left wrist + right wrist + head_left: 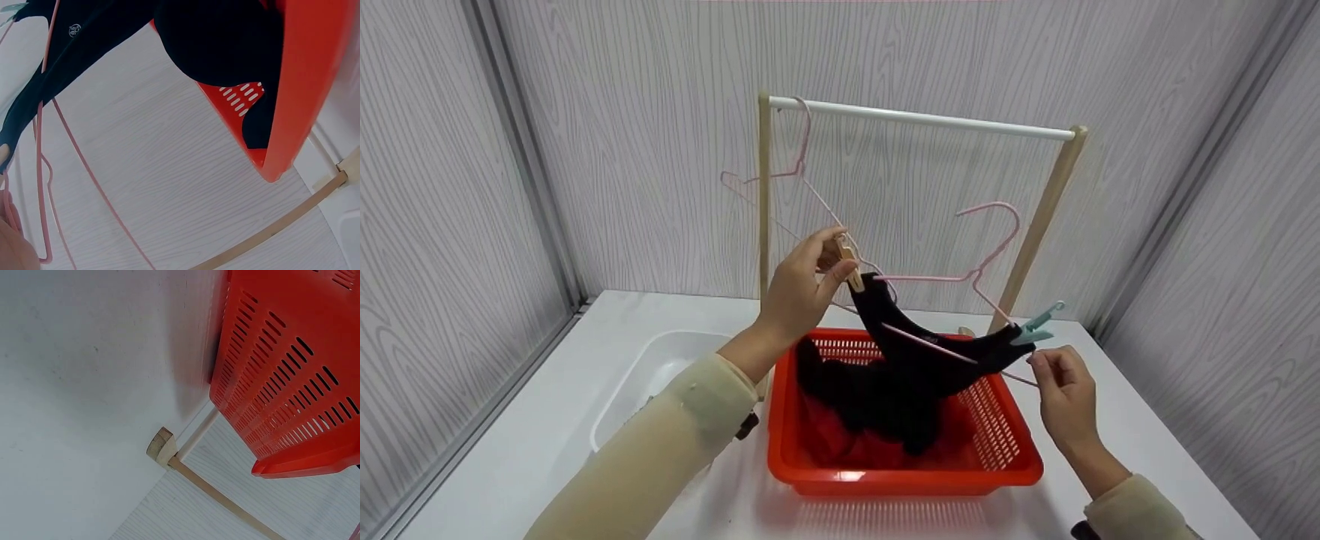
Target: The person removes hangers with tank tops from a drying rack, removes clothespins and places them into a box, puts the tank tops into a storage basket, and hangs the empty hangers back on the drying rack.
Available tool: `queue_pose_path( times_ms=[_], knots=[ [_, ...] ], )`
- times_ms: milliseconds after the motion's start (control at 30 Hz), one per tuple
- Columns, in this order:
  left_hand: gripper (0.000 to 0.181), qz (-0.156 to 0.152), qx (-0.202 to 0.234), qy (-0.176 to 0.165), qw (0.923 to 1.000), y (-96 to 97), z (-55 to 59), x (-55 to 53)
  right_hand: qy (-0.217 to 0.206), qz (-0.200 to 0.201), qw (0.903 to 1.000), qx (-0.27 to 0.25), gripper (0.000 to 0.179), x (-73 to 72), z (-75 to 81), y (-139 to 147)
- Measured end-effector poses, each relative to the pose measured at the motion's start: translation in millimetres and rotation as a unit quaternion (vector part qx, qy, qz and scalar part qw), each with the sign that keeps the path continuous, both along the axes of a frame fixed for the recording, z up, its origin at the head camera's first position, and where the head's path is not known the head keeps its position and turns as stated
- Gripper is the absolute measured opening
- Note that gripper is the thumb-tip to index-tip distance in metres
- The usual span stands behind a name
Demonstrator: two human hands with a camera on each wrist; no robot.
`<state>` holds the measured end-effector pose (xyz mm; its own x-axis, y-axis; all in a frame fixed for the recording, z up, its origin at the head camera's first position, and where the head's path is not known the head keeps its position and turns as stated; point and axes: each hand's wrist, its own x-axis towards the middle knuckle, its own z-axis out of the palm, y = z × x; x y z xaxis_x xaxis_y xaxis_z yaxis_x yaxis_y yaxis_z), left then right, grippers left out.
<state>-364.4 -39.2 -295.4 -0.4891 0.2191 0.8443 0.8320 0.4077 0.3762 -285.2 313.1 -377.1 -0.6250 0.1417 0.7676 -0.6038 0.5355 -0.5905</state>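
A black garment [911,337] hangs by its straps from a pink hanger [934,278] over the red basket, its lower part lying inside. My left hand [799,289] pinches a wooden clothespin [851,262] at the garment's left strap. At the right strap a teal clothespin [1035,327] is clipped on. Just below it, my right hand [1065,394] pinches the hanger's right end with thumb and forefinger. In the left wrist view, the black garment [73,50] stretches across the hanger bars, with part of my left hand [14,247] at the lower left; the right wrist view shows no hand.
The red basket [907,477] also holds red cloth. Behind it stands a rack with wooden posts and a white rail [922,117], where another pink hanger [801,142] hangs. A white tray [622,382] sits to the left, partly behind my left sleeve.
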Motion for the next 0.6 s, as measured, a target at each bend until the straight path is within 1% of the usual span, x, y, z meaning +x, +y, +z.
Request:
queue_pose_path(
  times_ms=[233, 433, 600],
  knots=[
    [0.046, 0.005, 0.006, 0.000, 1.0000, -4.6, -8.4, -1.4, 0.010, -0.005, 0.9997, 0.022, 0.008, 0.5, -1.1, -2.4],
    [0.043, 0.012, 0.016, 0.003, 0.9998, -8.6, -12.5, -0.7, 0.012, -0.005, 0.9995, 0.030, 0.008, 2.1, -2.9, -5.5],
    [0.040, 0.005, 0.033, 0.000, 0.9994, -10.8, -14.8, -2.0, 0.015, -0.003, 0.9993, 0.033, 0.009, 2.4, -2.7, -7.1]
  ],
)
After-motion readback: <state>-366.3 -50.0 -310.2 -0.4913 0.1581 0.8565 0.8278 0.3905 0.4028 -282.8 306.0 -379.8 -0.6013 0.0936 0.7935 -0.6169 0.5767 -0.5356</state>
